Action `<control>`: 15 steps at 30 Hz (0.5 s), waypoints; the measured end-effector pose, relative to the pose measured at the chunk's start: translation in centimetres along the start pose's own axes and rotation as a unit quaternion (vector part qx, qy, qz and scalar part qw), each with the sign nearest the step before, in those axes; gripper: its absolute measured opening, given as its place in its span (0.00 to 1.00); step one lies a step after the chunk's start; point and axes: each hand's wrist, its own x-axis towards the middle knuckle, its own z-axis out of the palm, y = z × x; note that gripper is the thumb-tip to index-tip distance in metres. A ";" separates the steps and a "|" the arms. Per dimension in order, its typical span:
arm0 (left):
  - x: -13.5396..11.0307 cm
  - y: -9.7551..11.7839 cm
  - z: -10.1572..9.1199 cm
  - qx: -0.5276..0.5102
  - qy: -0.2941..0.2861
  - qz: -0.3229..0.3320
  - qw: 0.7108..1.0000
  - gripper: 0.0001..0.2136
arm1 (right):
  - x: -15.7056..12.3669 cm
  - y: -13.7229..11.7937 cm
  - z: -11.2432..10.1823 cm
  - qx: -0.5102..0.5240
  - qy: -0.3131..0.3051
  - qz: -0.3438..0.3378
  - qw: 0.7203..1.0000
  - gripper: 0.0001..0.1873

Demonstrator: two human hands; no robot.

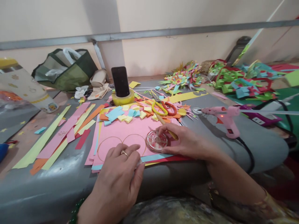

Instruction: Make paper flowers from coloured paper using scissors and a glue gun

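Observation:
My right hand (181,140) grips a round clear plastic case (156,140) with red and pink inside. The case lies flat on a pink paper sheet (133,128), right of two drawn circles. A brown pencil (172,134) is also in the right hand, slanting out between its fingers. My left hand (121,169), wearing a ring, rests on the sheet's front edge below the circles, fingers loosely stretched. Other coloured sheets show beneath the pink one. Small yellow and blue paper pieces (115,113) lie along its back edge, with scissors (163,108) just behind.
At right stands a pink glue gun (225,116) with a cable. Paper strips (63,133) lie at left. Further back are a phone (120,82) in a yellow tape roll (123,98), a green bag (67,71), and folded-paper piles (184,76). A tumbler (28,87) stands far left.

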 end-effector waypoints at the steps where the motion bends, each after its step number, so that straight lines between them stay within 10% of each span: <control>1: 0.3 0.2 0.2 -0.004 -0.004 0.004 1.000 0.09 | 0.0 0.0 0.0 -0.001 0.002 0.000 1.000 0.16; 15: 2.1 1.9 2.1 0.003 -0.052 0.035 0.998 0.08 | -0.1 0.1 0.5 -0.014 0.014 -0.012 1.000 0.20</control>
